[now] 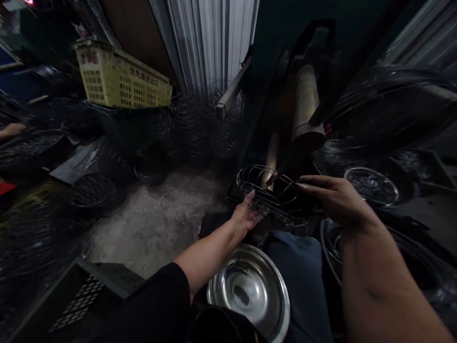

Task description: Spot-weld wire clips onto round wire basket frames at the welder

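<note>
A round basket of thin metal wire (246, 180) is tilted in front of me, its near side toward my lap. Beneath its left side my left hand (249, 214) grips it, thumb on top of the wires. My right hand (337, 196) pinches at the basket's right rim; whether a separate wire is also between those fingertips I cannot tell. Through the basket shows the lower rod-like electrode (273, 155) of a machine, with a small orange glow at its tip. Above hangs a thick metal cylinder (307, 102).
A steel basin (266, 307) holding small wire pieces sits by my lap. A green crate (107, 281) stands at lower left, a yellow crate (143, 88) behind. Stacked wire baskets (191, 124) line the wall. Another person's hand (13, 129) shows at far left.
</note>
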`<state>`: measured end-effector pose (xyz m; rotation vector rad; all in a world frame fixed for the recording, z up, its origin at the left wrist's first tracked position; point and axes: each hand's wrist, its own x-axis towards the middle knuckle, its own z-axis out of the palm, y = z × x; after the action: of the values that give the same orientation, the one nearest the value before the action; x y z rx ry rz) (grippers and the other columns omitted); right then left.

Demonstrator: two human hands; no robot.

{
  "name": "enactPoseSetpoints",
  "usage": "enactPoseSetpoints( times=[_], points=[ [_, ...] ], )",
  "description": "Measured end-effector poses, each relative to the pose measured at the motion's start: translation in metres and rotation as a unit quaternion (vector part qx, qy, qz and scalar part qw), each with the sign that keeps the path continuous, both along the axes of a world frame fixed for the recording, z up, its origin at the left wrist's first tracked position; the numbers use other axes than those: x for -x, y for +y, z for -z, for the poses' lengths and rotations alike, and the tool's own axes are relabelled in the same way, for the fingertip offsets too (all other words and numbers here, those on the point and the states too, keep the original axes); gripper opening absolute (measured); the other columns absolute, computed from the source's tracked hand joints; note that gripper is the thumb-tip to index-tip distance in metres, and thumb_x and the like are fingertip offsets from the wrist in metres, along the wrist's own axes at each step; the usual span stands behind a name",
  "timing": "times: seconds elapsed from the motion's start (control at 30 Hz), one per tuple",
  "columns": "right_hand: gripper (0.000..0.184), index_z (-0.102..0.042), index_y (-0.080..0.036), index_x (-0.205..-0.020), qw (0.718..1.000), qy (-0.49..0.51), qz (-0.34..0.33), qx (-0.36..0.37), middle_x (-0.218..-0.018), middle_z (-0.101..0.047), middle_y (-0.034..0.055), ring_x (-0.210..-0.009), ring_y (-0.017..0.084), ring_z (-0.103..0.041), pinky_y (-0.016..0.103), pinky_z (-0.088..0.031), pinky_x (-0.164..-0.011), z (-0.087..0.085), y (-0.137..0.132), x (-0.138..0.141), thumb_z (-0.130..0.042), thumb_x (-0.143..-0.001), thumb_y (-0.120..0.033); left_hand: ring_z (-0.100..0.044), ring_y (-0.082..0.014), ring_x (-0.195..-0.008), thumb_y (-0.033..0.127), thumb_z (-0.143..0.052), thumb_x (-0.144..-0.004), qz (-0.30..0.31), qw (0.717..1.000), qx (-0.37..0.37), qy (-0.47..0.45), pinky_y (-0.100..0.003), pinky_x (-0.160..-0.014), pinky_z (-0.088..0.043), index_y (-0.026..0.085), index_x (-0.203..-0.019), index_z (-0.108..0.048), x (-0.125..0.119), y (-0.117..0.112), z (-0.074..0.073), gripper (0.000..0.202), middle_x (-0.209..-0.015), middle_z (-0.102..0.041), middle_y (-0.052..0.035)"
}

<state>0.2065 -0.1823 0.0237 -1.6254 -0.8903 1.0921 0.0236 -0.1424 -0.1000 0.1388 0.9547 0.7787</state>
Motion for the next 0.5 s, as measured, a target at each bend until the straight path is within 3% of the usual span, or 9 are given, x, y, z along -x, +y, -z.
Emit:
enactPoseSetpoints(
  times=[0.07, 0.1, 0.17, 0.27, 0.4, 0.5],
  points=[
    [0.038, -0.082, -0.023, -0.086, 1.0, 0.014, 0.011, 0.01, -0.077, -0.077, 0.0045, -0.063, 0.018, -0.068, 0.024, -0.055, -0.055, 0.008, -0.011, -0.015, -0.093, -0.05, -0.029, -0.068, -0.0255, -0.087, 0.047, -0.079, -0.076, -0.013, 0.988, -0.115, 0.101, -0.037, -0.079, -0.056, 0.013, -0.085, -0.066, 0.01, -0.008, 0.003, 0.037, -0.085, -0.064, -0.0107],
    [0.037, -0.083, -0.024, -0.084, 0.999, 0.025, 0.012, 0.021, -0.079, -0.077, 0.0043, -0.065, 0.018, -0.069, 0.023, -0.056, -0.057, 0.013, -0.017, -0.022, -0.094, -0.048, -0.028, -0.068, -0.0277, -0.097, 0.043, -0.084, -0.069, -0.035, 0.964, -0.203, 0.165, -0.039, -0.088, -0.055, 0.015, -0.089, -0.069, 0.015, -0.012, 0.004, 0.038, -0.092, -0.066, -0.0113],
    [0.034, -0.083, -0.026, -0.078, 0.998, 0.042, 0.011, 0.039, -0.077, -0.077, 0.0043, -0.065, 0.017, -0.068, 0.022, -0.055, -0.057, 0.025, -0.029, -0.031, -0.095, -0.045, -0.026, -0.06, -0.0311, -0.12, 0.03, -0.091, -0.058, -0.069, 0.87, -0.404, 0.275, -0.041, -0.108, -0.045, 0.021, -0.102, -0.074, 0.024, -0.02, 0.005, 0.048, -0.114, -0.067, -0.0116],
    [0.033, -0.082, -0.026, -0.071, 0.996, 0.072, 0.045, 0.042, -0.072, -0.076, 0.0032, -0.063, 0.016, -0.067, 0.021, -0.055, -0.056, 0.039, -0.041, -0.03, -0.095, -0.041, -0.023, -0.048, -0.0342, -0.139, 0.026, -0.087, -0.063, -0.042, 0.707, -0.601, 0.369, -0.043, -0.121, -0.03, 0.025, -0.118, -0.074, 0.024, -0.021, 0.011, 0.057, -0.135, -0.062, -0.0122],
    [0.04, -0.079, -0.022, -0.064, 0.986, 0.123, 0.117, -0.001, -0.061, -0.071, 0.0025, -0.053, 0.015, -0.064, 0.022, -0.053, -0.05, 0.04, -0.046, -0.008, -0.095, -0.028, -0.026, -0.045, -0.04, -0.141, 0.04, -0.083, -0.067, 0.01, 0.565, -0.67, 0.482, -0.055, -0.118, -0.035, 0.018, -0.134, -0.064, 0.006, -0.005, 0.033, 0.073, -0.141, -0.059, -0.0173],
    [0.045, -0.079, -0.021, -0.066, 0.984, 0.127, 0.126, -0.024, -0.059, -0.07, 0.0018, -0.051, 0.014, -0.063, 0.021, -0.052, -0.048, 0.033, -0.044, 0.006, -0.095, -0.025, -0.024, -0.046, -0.0411, -0.14, 0.045, -0.084, -0.064, 0.008, 0.507, -0.68, 0.53, -0.056, -0.116, -0.039, 0.011, -0.144, -0.053, -0.003, 0.008, 0.051, 0.092, -0.143, -0.056, -0.0219]
  ],
)
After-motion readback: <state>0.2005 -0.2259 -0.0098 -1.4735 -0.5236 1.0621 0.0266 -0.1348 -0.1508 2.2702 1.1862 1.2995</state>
